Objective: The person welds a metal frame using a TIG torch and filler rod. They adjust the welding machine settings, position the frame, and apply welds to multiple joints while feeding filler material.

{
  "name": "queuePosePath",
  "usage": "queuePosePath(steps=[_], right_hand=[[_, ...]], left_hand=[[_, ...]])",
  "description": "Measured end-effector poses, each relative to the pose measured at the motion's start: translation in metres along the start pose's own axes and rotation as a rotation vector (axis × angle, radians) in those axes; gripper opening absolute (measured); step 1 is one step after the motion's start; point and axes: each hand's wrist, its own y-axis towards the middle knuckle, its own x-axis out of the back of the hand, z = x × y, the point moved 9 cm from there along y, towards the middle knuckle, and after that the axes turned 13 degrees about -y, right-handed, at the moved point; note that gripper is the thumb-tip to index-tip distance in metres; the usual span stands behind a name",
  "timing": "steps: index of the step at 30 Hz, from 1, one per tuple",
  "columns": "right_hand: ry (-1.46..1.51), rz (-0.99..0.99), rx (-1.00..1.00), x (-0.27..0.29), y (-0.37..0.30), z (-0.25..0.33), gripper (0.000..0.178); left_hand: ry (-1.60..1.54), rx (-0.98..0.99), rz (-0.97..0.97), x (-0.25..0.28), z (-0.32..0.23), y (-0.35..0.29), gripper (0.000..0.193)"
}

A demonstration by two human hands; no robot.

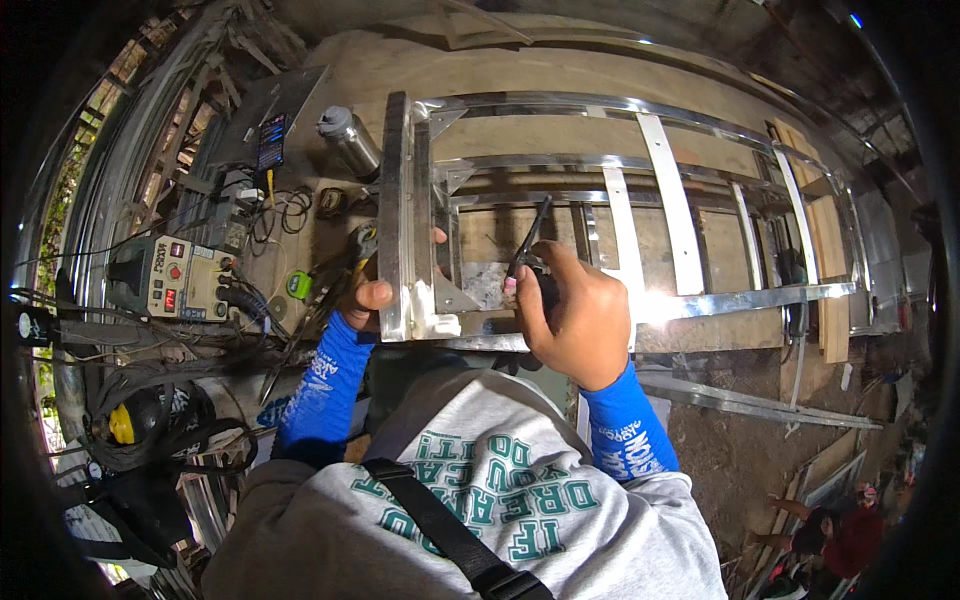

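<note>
A shiny metal frame [420, 180] of square tubes, with several flat crossbars, lies across the work surface in front of me. My left hand [366, 298] is closed around the upright at its left end. The thumb shows on the near side, and some fingers are hidden behind the tube. In my right hand [575, 315] is a TIG welding torch [534, 228] with a long black back cap and a pink nozzle. It is held over the near rail, close to the lower left corner and its triangular gusset [455, 297]. The fingers cover most of the torch body.
To the left stand a welding machine [180, 280] with cables, a green tape measure [298, 285] and a phone [271, 143]. A steel flask [350, 142] stands behind the frame. A black-and-yellow helmet [150, 415] lies lower left. Another person [850, 535] is at lower right.
</note>
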Motion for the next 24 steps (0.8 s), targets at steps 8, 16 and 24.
queuePosePath(steps=[8,16,24], right_hand=[[0.027,-0.058,0.013,0.002,-0.002,-0.002,0.019],[0.046,-0.054,-0.002,0.005,0.001,-0.003,0.021],[0.017,-0.054,0.000,0.003,0.000,0.000,0.020]], left_hand=[[0.061,-0.020,0.034,0.019,-0.001,0.002,0.117],[0.257,-0.056,-0.024,0.032,-0.013,-0.005,0.131],[0.239,-0.009,-0.058,0.024,-0.014,-0.009,0.127]])
